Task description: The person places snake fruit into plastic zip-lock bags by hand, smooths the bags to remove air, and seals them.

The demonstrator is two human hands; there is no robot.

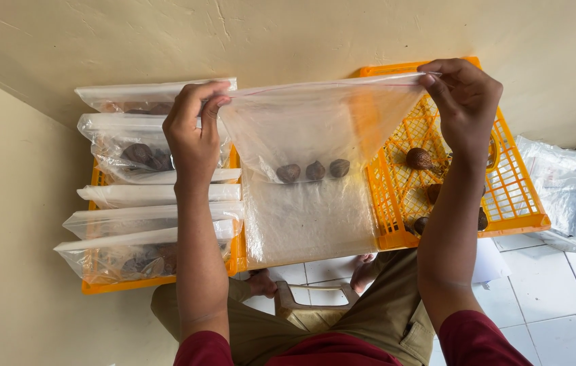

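Bag (315, 142) hides crate (396, 196) – probably fruit.

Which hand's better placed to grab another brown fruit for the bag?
Right, probably. The right hand pinches the clear bag's top corner directly above the loose fruit in the orange crate. The left hand sits over the filled bags.

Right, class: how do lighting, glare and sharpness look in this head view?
Head view: soft, even light; faint sheen on the clear plastic bag pinched between left hand and right hand; three brown fruits inside look hazy through the film; orange plastic crate sharp.
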